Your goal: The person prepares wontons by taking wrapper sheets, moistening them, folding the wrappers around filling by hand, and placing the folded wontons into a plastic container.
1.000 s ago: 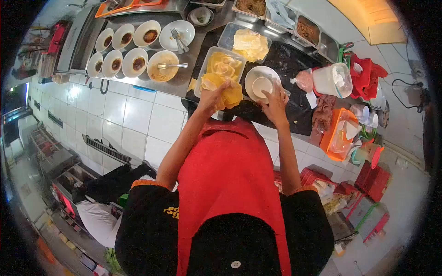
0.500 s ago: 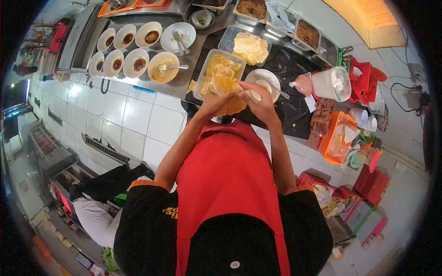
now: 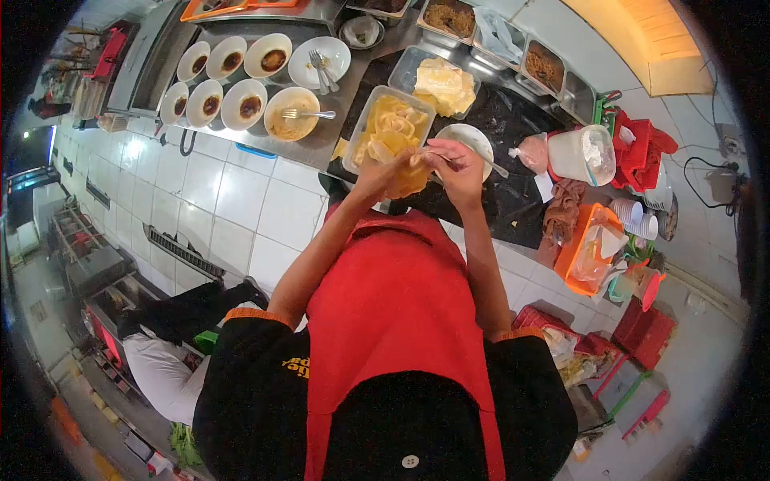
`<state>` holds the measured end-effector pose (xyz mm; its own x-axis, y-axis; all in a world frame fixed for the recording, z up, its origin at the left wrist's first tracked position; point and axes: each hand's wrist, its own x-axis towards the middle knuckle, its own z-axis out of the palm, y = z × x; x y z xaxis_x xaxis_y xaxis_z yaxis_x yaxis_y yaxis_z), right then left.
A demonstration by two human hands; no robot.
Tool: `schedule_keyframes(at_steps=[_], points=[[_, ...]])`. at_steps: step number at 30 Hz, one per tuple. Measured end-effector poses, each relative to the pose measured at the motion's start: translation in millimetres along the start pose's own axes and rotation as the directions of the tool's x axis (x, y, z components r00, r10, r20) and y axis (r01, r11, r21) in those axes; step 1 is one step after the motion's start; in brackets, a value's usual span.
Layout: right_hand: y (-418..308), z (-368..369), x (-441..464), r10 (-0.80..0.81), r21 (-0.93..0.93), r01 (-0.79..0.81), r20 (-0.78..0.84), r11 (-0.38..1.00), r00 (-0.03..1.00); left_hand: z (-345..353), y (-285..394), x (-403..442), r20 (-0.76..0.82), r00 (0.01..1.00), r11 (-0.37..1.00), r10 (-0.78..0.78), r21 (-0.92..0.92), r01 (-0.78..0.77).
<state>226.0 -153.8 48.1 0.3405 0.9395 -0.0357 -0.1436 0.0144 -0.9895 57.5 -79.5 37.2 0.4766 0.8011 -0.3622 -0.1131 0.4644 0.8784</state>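
While the head view looks down on the counter, my left hand [image 3: 378, 178] is clasped around a soft yellow wrapper [image 3: 407, 183], which hangs over the counter's near edge. The fingers of my right hand [image 3: 459, 172] are drawn together at the wrapper's upper side, though I cannot tell what, if anything, is pinched between them. At 11 o'clock from my grip, just beyond my left hand, sits a clear tub [image 3: 391, 120] of more yellow wrappers (loosely layered, some folded over). A second tub [image 3: 407, 66] with a pale yellow stack [image 3: 444, 85] lies at 12 o'clock. At 2 o'clock, just beside my right hand, a white bowl [image 3: 468, 138] has a spoon [image 3: 499, 169] leaning over its rim. Further out at 10 o'clock stand six bowls [image 3: 244, 104] of dark liquid; at 4 o'clock, well apart from me, is an orange basket [image 3: 571, 258].
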Motion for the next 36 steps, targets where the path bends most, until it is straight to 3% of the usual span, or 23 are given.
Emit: schedule_keyframes(at_steps=[4, 6, 8, 9, 11, 13, 14, 15, 17, 18, 19, 21, 25, 27, 28, 30, 34, 36], points=[[-13, 7, 5, 0.018, 0.027, -0.021, 0.104, 0.999, 0.994, -7, -3, -4, 0.076, 0.996, 0.994, 0.04, 0.095, -0.047], [-14, 10, 9, 0.041, 0.04, -0.046, 0.121, 0.998, 0.992, -19, -12, -1, 0.081, 0.996, 0.999, 0.033, 0.027, -0.035], [-12, 11, 14, 0.193, -0.14, -0.17, 0.172, 0.975, 0.966, -31, -30, 1, 0.085, 0.996, 0.999, 0.021, -0.044, -0.017], [-14, 12, 17, 0.2, -0.142, -0.177, 0.177, 0.974, 0.964, -35, -34, 1, 0.025, 1.0, 0.999, 0.015, 0.041, -0.016], [-16, 16, 26, 0.269, -0.343, -0.166, 0.28, 0.925, 0.921, -45, -42, 0, -0.047, 0.999, 0.992, 0.01, 0.124, -0.004], [4, 14, 42, 0.199, -0.357, -0.101, 0.25, 0.929, 0.948, -48, -34, -2, -0.237, 0.966, 0.984, -0.105, -0.164, 0.067], [15, 12, 52, 0.118, -0.373, -0.03, 0.214, 0.927, 0.97, -82, -67, 9, -0.146, 0.98, 0.965, -0.136, -0.243, 0.098], [25, 8, 62, 0.121, -0.374, -0.03, 0.222, 0.927, 0.968, -93, -61, 6, -0.153, 0.979, 0.964, -0.136, -0.247, 0.095], [38, 3, 79, -0.102, -0.71, 0.232, 0.221, 0.665, 0.97, -110, -42, 0, -0.142, 0.954, 0.718, -0.263, -0.69, 0.095], [37, 8, 83, -0.063, -0.679, 0.198, 0.219, 0.707, 0.974, -125, -37, -4, 0.0, 0.998, 0.628, -0.06, -0.777, 0.038], [42, 12, 87, -0.062, -0.675, 0.203, 0.227, 0.709, 0.972, -132, -37, -6, -0.008, 0.998, 0.628, -0.057, -0.778, 0.029], [62, 18, 94, 0.105, -0.486, 0.056, 0.298, 0.872, 0.949, -139, -27, -17, -0.158, 0.98, 0.545, -0.121, -0.836, -0.067], [116, 27, 108, 0.15, -0.515, 0.07, 0.374, 0.854, 0.915, -128, -5, -19, -0.109, 0.994, 0.654, 0.009, -0.751, -0.088], [126, 37, 109, 0.071, -0.695, 0.079, 0.184, 0.714, 0.98, -122, -6, -14, -0.066, 0.997, 0.653, 0.041, -0.754, -0.077], [122, 41, 107, 0.07, -0.692, 0.086, 0.193, 0.717, 0.979, -120, -8, -11, -0.02, 0.998, 0.652, 0.067, -0.756, -0.059], [106, 47, 94, -0.344, -0.77, 0.348, 0.177, 0.534, 0.922, -114, -12, -4, 0.001, 0.997, 0.647, 0.082, -0.761, -0.052], [64, 57, 79, -0.283, -0.668, 0.256, 0.071, 0.698, 0.957, -95, -14, 1, 0.061, 0.996, 0.695, 0.06, -0.719, 0.002], [30, 65, 62, -0.171, -0.536, 0.243, 0.181, 0.809, 0.968, -85, -15, 6, 0.12, 0.992, 0.786, 0.045, -0.618, 0.039]])
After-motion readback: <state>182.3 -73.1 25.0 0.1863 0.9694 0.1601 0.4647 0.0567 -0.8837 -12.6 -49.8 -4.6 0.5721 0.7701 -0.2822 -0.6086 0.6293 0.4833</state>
